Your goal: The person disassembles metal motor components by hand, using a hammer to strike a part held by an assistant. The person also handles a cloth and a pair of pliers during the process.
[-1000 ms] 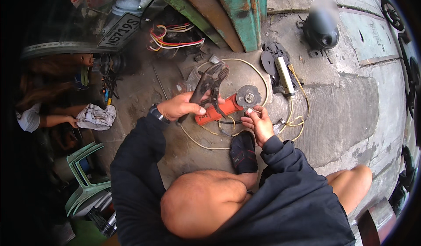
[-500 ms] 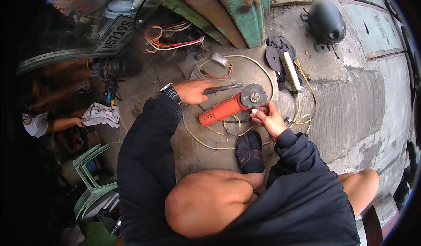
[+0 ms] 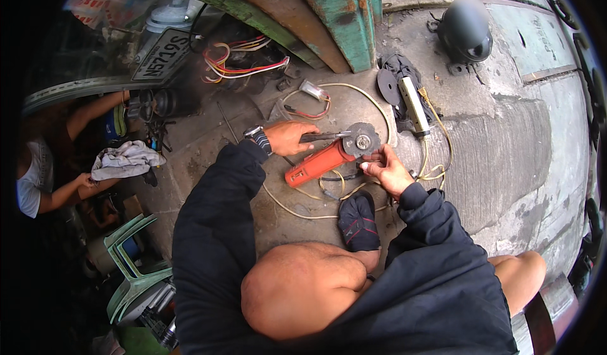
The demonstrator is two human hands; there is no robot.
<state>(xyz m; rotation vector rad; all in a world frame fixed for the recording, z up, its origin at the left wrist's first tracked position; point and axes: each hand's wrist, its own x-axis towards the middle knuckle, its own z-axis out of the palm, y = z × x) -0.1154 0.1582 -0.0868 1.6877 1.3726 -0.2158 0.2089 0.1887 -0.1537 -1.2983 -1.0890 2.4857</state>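
Note:
An orange-red angle grinder [image 3: 318, 164] lies slantwise on the concrete, its toothed dark disc [image 3: 358, 146] facing up with a pale hub in the middle. My left hand [image 3: 292, 137], a watch at its wrist, is closed around a dark, bar-shaped metal tool [image 3: 325, 137]. The far tip of that tool reaches the disc's upper left edge; whether it presses on it I cannot tell. My right hand [image 3: 389, 170] pinches at the disc's lower right edge, thumb and fingers together, with the exact grip partly hidden. Under the grinder a cord [image 3: 297, 213] loops across the ground.
A power strip [image 3: 415, 108] and a spare dark disc [image 3: 389, 87] lie at right on dark cloth. Beyond sits a black helmet [image 3: 465, 32]. Colored wires [image 3: 243, 70] lie near a green metal post [image 3: 344, 19]. At left, another person holds a pale cloth [image 3: 128, 159].
My left hand has moved slightly right, bringing the tool's tip to the disc. My right hand stays at the disc's edge. At left, the other person has shifted with the cloth.

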